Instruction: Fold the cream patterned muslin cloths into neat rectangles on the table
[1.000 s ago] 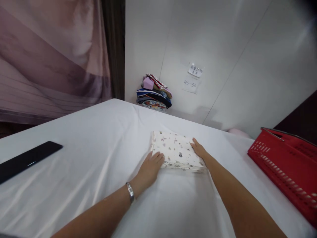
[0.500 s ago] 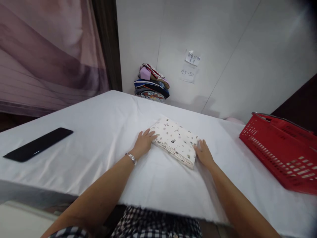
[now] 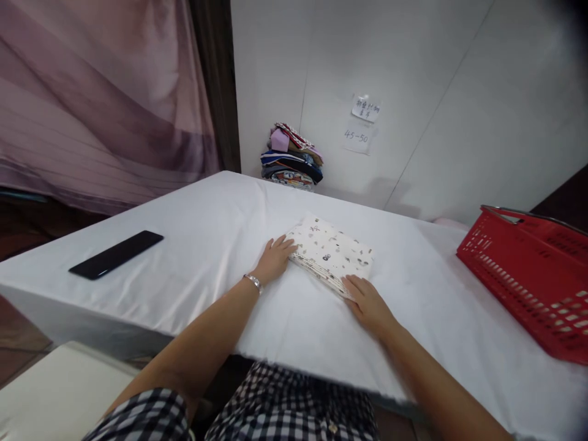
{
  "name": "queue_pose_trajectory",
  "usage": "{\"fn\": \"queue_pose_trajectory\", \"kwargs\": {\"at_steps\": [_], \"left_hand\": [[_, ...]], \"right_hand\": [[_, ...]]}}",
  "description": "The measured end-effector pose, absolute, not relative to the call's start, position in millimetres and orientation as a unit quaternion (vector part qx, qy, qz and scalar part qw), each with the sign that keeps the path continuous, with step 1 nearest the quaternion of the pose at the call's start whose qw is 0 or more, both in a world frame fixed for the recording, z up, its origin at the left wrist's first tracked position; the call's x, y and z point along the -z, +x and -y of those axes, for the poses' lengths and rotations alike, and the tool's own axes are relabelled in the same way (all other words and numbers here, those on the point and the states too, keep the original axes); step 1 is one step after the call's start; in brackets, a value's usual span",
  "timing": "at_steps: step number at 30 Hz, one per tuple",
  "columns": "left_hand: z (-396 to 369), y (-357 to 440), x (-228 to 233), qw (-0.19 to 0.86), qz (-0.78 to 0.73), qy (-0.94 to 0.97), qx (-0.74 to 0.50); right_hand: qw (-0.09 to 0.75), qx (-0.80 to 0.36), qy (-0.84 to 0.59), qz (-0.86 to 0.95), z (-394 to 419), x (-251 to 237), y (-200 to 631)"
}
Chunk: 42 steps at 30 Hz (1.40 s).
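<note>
A folded white cloth (image 3: 331,248) with a small scattered print lies flat on the white-covered table (image 3: 193,257), its stacked layers showing along the near edge. At its left corner rests my left hand (image 3: 274,257), fingers stretched out and touching the fabric; a bracelet circles that wrist. My right hand (image 3: 367,303) lies over the near right corner with its fingers extended on top of the cloth. Both hands press or rest on the cloth without wrapping round it. The thumb of my right hand is hard to make out.
A red plastic basket (image 3: 528,275) stands at the right side of the table. To the left lies a flat black object (image 3: 117,254). A pile of folded clothes (image 3: 293,159) sits by the back wall, near paper signs (image 3: 361,136). A pale surface (image 3: 68,386) is at lower left.
My right hand has moved from the cloth's right edge to its near right corner, fingers now on top. My left hand stays at the left corner. The view has shifted slightly left.
</note>
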<state>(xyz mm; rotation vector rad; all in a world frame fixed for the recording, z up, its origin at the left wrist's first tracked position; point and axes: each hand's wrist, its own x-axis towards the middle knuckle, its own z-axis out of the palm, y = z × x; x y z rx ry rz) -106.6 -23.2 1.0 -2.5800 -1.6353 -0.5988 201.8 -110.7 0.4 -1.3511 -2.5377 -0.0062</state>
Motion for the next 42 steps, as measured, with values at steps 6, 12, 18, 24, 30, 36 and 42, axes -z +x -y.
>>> {"fn": "queue_pose_trajectory", "kwargs": {"at_steps": [6,12,18,24,30,36,42], "left_hand": [[21.6,-106.2,-3.3,0.019,0.521,-0.834,0.181],[21.1,-105.9,-2.3,0.009,0.526,-0.832,0.176],[20.5,-105.3,-3.5,0.004,0.532,-0.829,0.174],[31.2,-96.9,-11.5,0.021,0.51,-0.841,0.177],[37.3,-80.4,-13.2,0.021,0.476,-0.856,0.201],[36.9,-78.5,-21.3,0.052,0.465,-0.854,0.229],[66.3,-74.4,-86.6,-0.024,0.437,-0.84,0.321]], "right_hand": [[0.102,0.0,-0.453,0.886,111.3,-4.3,209.1],[0.108,0.001,-0.458,0.882,111.9,1.3,209.4],[0.145,0.025,-0.447,0.882,106.1,-0.4,211.2],[0.222,0.047,-0.447,0.865,97.8,-16.9,220.1],[0.306,0.077,-0.412,0.855,90.9,-39.0,220.4],[0.403,0.09,-0.408,0.814,95.1,-54.5,227.2],[0.602,0.009,-0.456,0.656,109.1,-86.8,252.2]]}}
